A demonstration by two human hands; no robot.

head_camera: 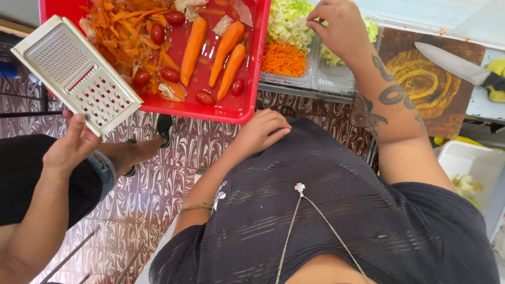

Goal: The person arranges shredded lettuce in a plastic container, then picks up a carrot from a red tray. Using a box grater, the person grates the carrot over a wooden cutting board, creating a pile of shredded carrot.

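— What is being worked on right now?

— The filling of the clear tubs (331, 79) at 12 o'clock, I'd judge. The right hand (336, 26) hovers over the shredded cabbage (286, 21) there, its grip drawn into a pinch. The view is tight, so I cannot tell whether any shreds sit between the fingertips. Grated carrot (284, 59) fills the near end of one tub.

— And the left hand (261, 130)?

— It rests against the dark shirt just below the red tray (231, 113). Its grip is loosely curled and holds nothing.

— What would a move there call for?

— A light pinch kept low over the tubs, so that shreds don't scatter. It also calls for care toward 2 o'clock, where a knife (452, 63) lies on a wooden board (431, 89).

— What about packages or labels?

— I see no labels or signs. The tubs are clear, shallow and rectangular. The tray, at 11 o'clock, holds whole carrots (194, 47), small tomatoes (204, 97) and peelings. A white tub (463, 158) at 3 o'clock holds pale pieces.

— Is anyone else there?

— At 9 o'clock, another person's hand (73, 144) holds up a flat white grater (76, 73), which overlaps the tray's corner.
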